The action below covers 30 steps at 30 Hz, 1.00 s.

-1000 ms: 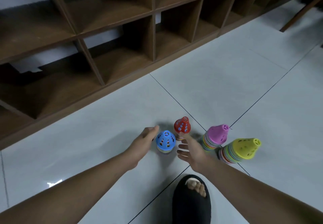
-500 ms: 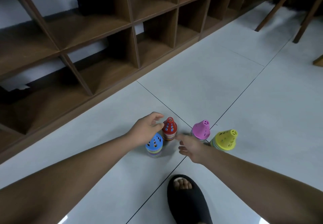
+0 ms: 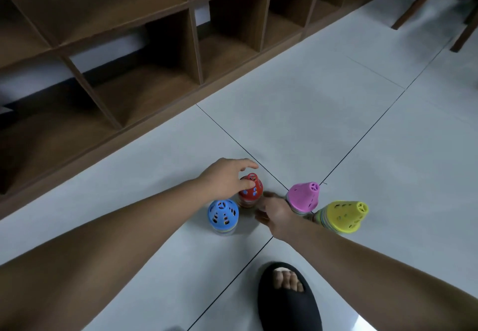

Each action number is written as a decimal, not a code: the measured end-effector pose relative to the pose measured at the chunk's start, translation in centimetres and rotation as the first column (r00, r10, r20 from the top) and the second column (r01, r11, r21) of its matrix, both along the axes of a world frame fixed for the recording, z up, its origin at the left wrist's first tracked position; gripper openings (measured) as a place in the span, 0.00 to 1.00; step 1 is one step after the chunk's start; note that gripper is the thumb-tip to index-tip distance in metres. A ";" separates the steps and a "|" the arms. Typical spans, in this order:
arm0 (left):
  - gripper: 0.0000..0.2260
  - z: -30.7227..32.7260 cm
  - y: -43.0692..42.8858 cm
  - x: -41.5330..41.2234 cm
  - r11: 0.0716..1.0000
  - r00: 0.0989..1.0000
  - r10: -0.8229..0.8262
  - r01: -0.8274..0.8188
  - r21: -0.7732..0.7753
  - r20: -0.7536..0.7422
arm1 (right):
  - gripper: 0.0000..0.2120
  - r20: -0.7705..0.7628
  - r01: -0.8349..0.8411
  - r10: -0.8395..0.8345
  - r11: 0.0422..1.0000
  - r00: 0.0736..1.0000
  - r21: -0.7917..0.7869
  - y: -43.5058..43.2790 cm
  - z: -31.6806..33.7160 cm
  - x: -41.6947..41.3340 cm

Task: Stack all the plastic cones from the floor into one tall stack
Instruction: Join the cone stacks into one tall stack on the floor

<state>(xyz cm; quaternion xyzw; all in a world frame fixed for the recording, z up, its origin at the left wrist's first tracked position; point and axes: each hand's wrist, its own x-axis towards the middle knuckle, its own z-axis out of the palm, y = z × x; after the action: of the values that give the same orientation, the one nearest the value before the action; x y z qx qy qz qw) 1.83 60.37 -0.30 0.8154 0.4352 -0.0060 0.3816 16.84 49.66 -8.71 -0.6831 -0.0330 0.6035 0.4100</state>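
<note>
Gripping, left hand (image 3: 227, 178): the red-topped cone stack (image 3: 250, 189) is clasped from above — thumb laid across its near side, fingers curled over the far side of the tip.
Right hand (image 3: 275, 210): held low beside the base of the red-topped stack, fingers pointed toward it; whether anything is grasped cannot be told, since the fingertips are blurred and partly hidden.
Red-topped stack: upright on the floor (image 3: 336, 129), just beyond the blue one, close to a crossing of dark tile seams.
Blue-topped cone stack (image 3: 223, 215): upright, just beside the red stack on the near left, untouched by either hand.
Pink-topped cone stack (image 3: 304, 197): set to the right of the right hand, tip leaned to the right in this wide view.
Yellow-topped cone stack (image 3: 344, 215): furthest right — just beside the pink one, likewise leaned rightward, coloured rims visible beneath it.
Foot: a black open-toed slipper (image 3: 289, 302) is planted on the tile below the right forearm.
Backdrop: a brown wooden cubby shelf (image 3: 144, 46) is stood along the far edge of the floor.
</note>
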 end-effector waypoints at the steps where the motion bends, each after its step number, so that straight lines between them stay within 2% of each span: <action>1: 0.20 -0.1 0.1 0.3 0.999 0.999 -0.041 0.042 0.028 -0.014 | 0.19 -0.001 -0.031 0.031 0.999 1.000 0.008 0.3 -0.3 -0.1; 5: 0.15 -0.7 0.5 0.7 0.992 0.994 -0.095 0.098 0.073 -0.048 | 0.17 -0.018 -0.083 0.084 0.996 0.996 0.025 0.9 -0.5 -0.1; 10: 0.15 -0.7 1.7 -1.7 0.996 0.998 0.056 -0.058 0.074 0.036 | 0.17 -0.047 -0.096 0.098 0.994 0.994 0.049 1.2 -0.5 0.1; 12: 0.16 -0.7 1.9 -2.7 0.992 0.994 0.091 -0.096 0.079 0.062 | 0.17 0.006 -0.126 0.126 0.991 0.992 0.040 1.7 -1.0 0.0; 15: 0.15 -0.4 1.7 -3.7 0.986 0.983 0.146 -0.154 0.062 0.111 | 0.13 0.103 -0.124 0.121 0.992 0.987 0.031 2.3 -1.0 -0.1; 17: 0.14 0.8 1.5 -3.9 0.972 0.955 0.217 -0.231 0.043 0.203 | 0.11 0.118 -0.128 0.117 0.988 0.986 0.090 2.5 0.5 -0.1; 20: 0.13 4.4 0.8 -4.3 0.938 0.847 0.320 -0.347 -0.014 0.424 | 0.08 0.122 -0.146 0.121 0.965 0.985 0.218 2.3 4.6 -0.3; 23: 0.12 8.9 -1.3 -5.1 0.926 0.781 0.300 -0.377 0.029 0.547 | 0.07 0.148 -0.214 0.177 0.931 0.973 0.297 0.8 9.2 -0.9; 26: 0.12 11.8 -4.2 -6.7 0.919 0.756 0.271 -0.387 0.073 0.596 | 0.08 0.259 -0.343 0.269 0.886 0.928 0.311 -1.6 12.5 -1.6; 30: 0.14 11.8 -7.6 -8.5 0.916 0.785 0.227 -0.373 0.147 0.576 | 0.12 0.490 -0.557 0.391 0.791 0.779 0.254 -4.2 12.9 -2.2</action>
<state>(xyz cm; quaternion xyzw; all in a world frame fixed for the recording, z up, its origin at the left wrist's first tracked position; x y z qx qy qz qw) -6.66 52.78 11.50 0.7439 0.4299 0.3440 0.3787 14.63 45.47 4.21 -0.6683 -0.4112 0.5115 0.3503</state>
